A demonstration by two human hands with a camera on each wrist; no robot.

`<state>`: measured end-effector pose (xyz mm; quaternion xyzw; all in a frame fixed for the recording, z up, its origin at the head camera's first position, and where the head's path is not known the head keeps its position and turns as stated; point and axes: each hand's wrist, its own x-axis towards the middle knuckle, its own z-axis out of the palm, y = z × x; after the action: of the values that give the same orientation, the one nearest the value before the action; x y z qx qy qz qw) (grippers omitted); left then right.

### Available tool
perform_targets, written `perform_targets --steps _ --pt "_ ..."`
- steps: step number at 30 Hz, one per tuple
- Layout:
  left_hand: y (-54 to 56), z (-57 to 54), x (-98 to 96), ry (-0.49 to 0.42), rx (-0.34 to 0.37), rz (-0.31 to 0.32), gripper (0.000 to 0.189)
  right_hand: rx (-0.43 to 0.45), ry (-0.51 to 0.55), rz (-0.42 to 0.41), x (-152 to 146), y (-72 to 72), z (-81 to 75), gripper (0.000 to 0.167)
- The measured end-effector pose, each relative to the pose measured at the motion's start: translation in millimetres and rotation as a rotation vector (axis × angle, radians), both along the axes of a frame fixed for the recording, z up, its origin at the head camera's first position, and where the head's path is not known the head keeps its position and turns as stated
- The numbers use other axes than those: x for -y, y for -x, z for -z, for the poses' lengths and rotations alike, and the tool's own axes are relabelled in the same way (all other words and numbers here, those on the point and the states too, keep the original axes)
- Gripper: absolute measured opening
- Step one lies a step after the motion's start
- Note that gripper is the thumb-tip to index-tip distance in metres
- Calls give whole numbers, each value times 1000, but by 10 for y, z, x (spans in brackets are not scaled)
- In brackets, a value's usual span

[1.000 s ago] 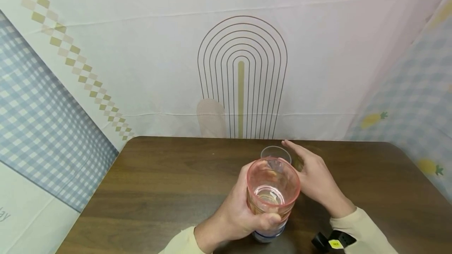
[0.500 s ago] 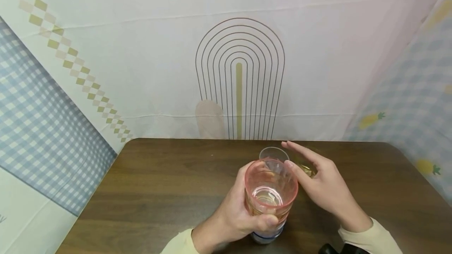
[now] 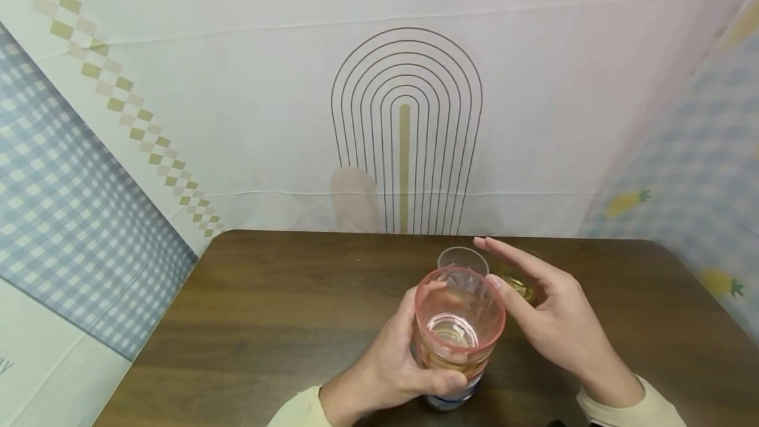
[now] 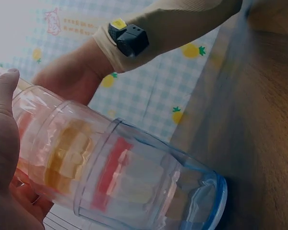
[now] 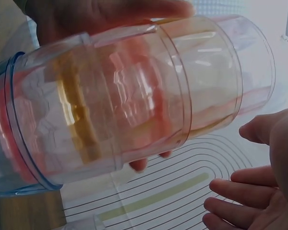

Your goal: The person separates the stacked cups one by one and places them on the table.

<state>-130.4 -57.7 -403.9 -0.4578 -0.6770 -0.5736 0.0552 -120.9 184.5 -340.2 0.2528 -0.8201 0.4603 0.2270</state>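
brown wood-grain table | behind: white cloth, arch print | left: blue gingham | right: pineapple-print gingham

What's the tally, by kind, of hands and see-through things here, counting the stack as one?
Left hand and right hand: 2
Cup stack: 1
Clear cup behind it: 1
Yellow-tinted item, partly hidden: 1
Total: 5

The head camera looks forward and down over the table toward the arch print, which the right-wrist view shares. Both wrist views, tipped sideways, face the stacked cups closely, the left toward checked cloth.
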Motion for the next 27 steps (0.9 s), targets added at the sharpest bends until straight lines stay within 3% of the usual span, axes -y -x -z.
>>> perform_targets --steps 6,11,27 --pt "0 19 0 17 55 18 103 -7 -9 -19 1 -37 -33 60" --pt "8 47 -11 14 36 22 104 -16 -11 -37 2 -52 -48 61" --pt "36 60 -40 -27 45 89 98 -27 -44 18 -32 -65 -62 62"
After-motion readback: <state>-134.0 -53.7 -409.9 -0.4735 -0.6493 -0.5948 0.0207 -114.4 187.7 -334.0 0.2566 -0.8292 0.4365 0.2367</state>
